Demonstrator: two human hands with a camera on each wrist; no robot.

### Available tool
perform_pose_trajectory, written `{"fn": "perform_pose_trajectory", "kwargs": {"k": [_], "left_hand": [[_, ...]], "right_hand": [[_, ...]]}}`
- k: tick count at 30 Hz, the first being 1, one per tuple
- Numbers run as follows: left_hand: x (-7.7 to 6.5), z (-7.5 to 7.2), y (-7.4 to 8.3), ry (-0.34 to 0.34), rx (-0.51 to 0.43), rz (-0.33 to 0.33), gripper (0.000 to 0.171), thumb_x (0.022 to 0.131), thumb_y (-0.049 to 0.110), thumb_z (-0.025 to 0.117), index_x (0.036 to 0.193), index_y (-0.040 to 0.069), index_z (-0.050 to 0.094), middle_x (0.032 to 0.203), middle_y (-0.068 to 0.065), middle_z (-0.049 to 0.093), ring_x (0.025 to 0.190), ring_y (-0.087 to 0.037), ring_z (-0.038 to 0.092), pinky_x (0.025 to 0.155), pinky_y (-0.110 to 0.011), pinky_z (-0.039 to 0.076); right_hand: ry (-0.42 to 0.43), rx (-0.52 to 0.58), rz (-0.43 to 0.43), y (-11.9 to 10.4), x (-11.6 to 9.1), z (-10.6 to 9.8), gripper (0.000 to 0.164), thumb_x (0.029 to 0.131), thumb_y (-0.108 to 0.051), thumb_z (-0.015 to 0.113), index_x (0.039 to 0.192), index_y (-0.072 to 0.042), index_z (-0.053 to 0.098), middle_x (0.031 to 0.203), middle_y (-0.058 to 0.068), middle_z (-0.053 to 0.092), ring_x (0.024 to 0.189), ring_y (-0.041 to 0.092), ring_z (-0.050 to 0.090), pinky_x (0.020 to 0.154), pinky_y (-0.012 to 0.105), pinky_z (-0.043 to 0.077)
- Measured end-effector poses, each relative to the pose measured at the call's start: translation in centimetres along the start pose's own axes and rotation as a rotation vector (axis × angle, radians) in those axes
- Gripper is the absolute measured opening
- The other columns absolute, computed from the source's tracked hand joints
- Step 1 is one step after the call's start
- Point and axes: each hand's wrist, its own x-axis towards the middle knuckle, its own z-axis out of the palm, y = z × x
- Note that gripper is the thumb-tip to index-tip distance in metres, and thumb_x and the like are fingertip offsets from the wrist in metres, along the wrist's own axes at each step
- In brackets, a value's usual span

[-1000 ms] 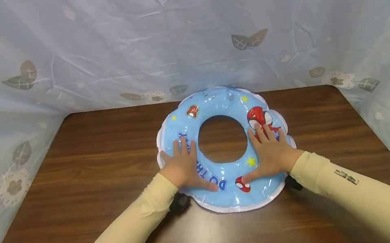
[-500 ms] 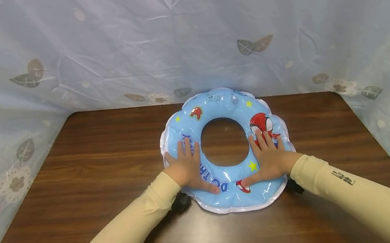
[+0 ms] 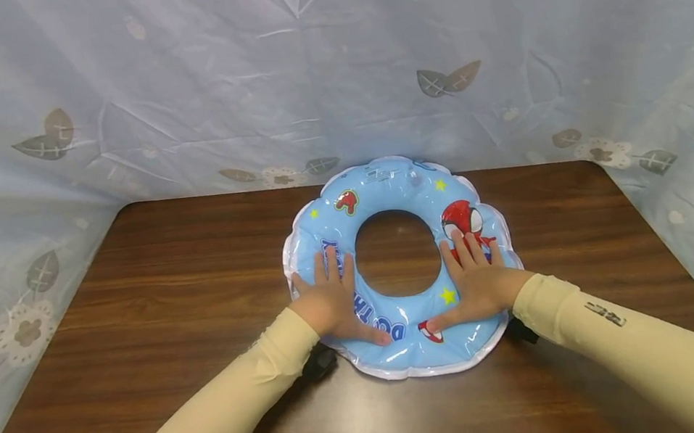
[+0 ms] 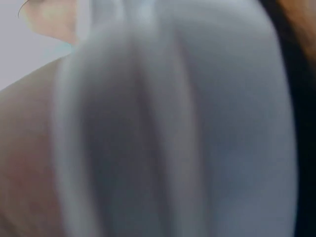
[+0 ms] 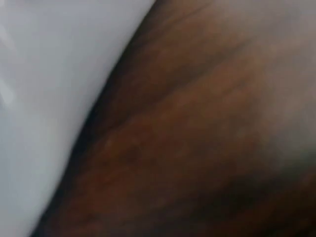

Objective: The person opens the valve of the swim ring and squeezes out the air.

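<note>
Fingers [image 3: 332, 266] of the left hand [image 3: 328, 312] lay straight and spread on the blue inflatable ring [image 3: 387, 196], and those of the right hand [image 3: 481, 285] lay likewise on its opposite side; neither hand was curled round anything. The ring lay on the wooden counter [image 3: 155, 307], its far rim overlapping the back edge in the head view, near the patterned cloth [image 3: 304, 90]; whether ring and cloth touched could not be told.

The step in hand looked to be pressing or steadying the ring with both palms, though how hard they bore down did not show. Sliding it would have called for even contact on both sides; lifting it, for bending the fingers under the rim.

Both arms, in cream sleeves [image 3: 239, 399], reached forward and slanted inward. The fingertips pointed away from the person, and the thumbs angled toward each other over the near part of the ring, well apart. The right fingertips touched the printed red figure, while the left wrist view was too blurred to show its fingers clearly.
</note>
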Motion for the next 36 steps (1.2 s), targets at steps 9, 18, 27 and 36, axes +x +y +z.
{"fn": "perform_pose_trajectory", "kwargs": {"k": [9, 18, 27, 36], "left_hand": [[-0.1, 0.0, 0.1, 0.003, 0.02, 0.015, 0.151, 0.062, 0.095, 0.065, 0.166, 0.008, -0.001, 0.17, -0.024, -0.012, 0.156, -0.047, -0.009, 0.113, -0.08, 0.012], [-0.2, -0.2, -0.3, 0.039, 0.034, 0.055, 0.148, 0.062, 0.095, 0.065, 0.167, 0.008, 0.006, 0.171, -0.025, -0.003, 0.157, -0.047, -0.001, 0.112, -0.08, 0.018], [-0.9, -0.9, -2.3, 0.16, 0.017, 0.177, 0.129, 0.071, 0.09, 0.062, 0.167, 0.015, 0.019, 0.172, -0.02, 0.008, 0.157, -0.048, 0.009, 0.114, -0.075, 0.022], [-2.3, 0.5, -1.6, 0.044, 0.018, 0.107, 0.143, 0.06, 0.093, 0.067, 0.168, 0.018, 0.01, 0.173, -0.02, 0.0, 0.157, -0.049, -0.001, 0.111, -0.083, 0.009]], "right_hand": [[0.026, -0.022, -0.013, 0.2, -0.1, 0.3, 0.154, 0.059, -0.099, 0.058, 0.165, -0.001, 0.005, 0.171, 0.024, -0.013, 0.154, 0.053, -0.01, 0.112, 0.077, -0.013], [0.025, -0.059, -0.03, -0.3, -0.8, -0.6, 0.146, 0.065, -0.095, 0.058, 0.165, 0.0, 0.01, 0.171, 0.027, -0.003, 0.155, 0.054, -0.001, 0.114, 0.079, -0.002], [0.079, -0.063, -0.012, -1.9, -3.5, -2.6, 0.133, 0.071, -0.087, 0.065, 0.164, -0.001, 0.021, 0.17, 0.027, 0.01, 0.153, 0.056, 0.01, 0.112, 0.082, 0.01], [0.124, -0.01, -0.018, -3.1, -5.4, -0.6, 0.132, 0.072, -0.085, 0.066, 0.162, 0.002, 0.023, 0.167, 0.03, 0.019, 0.151, 0.058, 0.016, 0.108, 0.085, 0.015]]}}
